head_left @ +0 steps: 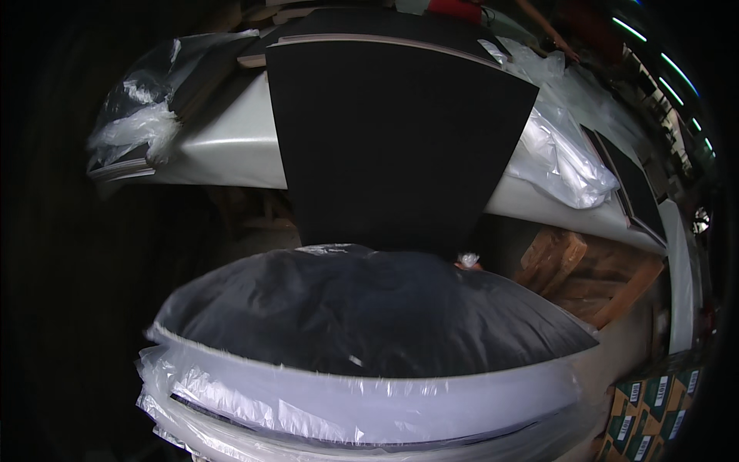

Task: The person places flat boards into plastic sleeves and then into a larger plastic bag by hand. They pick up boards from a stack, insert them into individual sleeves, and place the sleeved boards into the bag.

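Note:
Close in front of me is a large dark, wrinkled bundle [369, 312], wrapped in clear plastic. Its near side shows a pale white band [369, 404] with loose film [192, 389] along the left. At the bundle's far edge, a skin-coloured sliver, perhaps fingertips of my right hand [471, 267], shows beside a crumpled bit of clear plastic [467, 259]; the rest is hidden. My left hand does not show. Beyond the bundle, a big flat black sheet [404, 138] slopes down over the table's near edge, with pale sheet edges along its top.
A white table [231, 146] spans behind, bearing plastic-wrapped sheets [138, 127] at left and clear plastic [566, 158] at right. Black panels [627, 181] lie at its right end. Wooden pieces [593, 277] are underneath; patterned boxes [650, 412] stand lower right. Another person's arm [546, 29] reaches in behind.

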The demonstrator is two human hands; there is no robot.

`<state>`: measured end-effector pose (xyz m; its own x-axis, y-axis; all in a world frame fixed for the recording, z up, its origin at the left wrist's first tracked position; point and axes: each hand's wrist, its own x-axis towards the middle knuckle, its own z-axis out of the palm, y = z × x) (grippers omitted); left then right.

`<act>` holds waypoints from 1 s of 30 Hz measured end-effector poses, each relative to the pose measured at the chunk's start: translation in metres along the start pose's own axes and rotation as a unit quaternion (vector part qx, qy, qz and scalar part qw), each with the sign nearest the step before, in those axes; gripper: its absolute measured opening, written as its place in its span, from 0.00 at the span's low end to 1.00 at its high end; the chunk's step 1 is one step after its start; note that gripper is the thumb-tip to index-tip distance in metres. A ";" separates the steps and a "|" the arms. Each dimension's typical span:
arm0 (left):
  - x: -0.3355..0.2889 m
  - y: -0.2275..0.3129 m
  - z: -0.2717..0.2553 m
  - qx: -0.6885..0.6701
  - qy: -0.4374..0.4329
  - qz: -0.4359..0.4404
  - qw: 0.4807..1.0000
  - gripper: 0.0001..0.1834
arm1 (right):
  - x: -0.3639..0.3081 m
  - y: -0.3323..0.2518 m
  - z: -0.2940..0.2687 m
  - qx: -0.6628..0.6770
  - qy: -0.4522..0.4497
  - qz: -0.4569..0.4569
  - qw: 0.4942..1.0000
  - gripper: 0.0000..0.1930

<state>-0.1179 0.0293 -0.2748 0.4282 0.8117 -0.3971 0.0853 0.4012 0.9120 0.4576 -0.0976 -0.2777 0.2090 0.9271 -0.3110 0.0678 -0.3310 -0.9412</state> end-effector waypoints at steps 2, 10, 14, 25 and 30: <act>0.010 0.040 -0.011 0.014 0.018 0.062 0.998 0.14 | 0.000 -0.066 -0.031 -0.011 0.104 -0.175 0.979 0.07; -0.145 0.355 0.156 0.108 -0.224 0.380 0.891 0.28 | -0.157 -0.421 0.112 0.220 -0.365 -0.327 0.844 0.29; -0.147 0.331 0.241 0.075 -0.114 0.483 0.865 0.28 | -0.160 -0.415 0.177 0.316 -0.428 -0.284 0.798 0.33; -0.115 0.286 0.233 0.146 0.067 0.401 0.902 0.09 | -0.124 -0.338 0.184 0.290 -0.305 -0.217 0.881 0.20; -0.124 0.287 0.238 0.034 0.044 0.368 0.928 0.09 | -0.128 -0.336 0.181 0.267 -0.205 -0.266 0.903 0.10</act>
<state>0.0674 -0.0573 0.0610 0.3187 0.8877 0.3323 -0.1441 -0.3012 0.9426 0.2315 -0.0734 0.0542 -0.1013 0.9535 0.2839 -0.4512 0.2103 -0.8673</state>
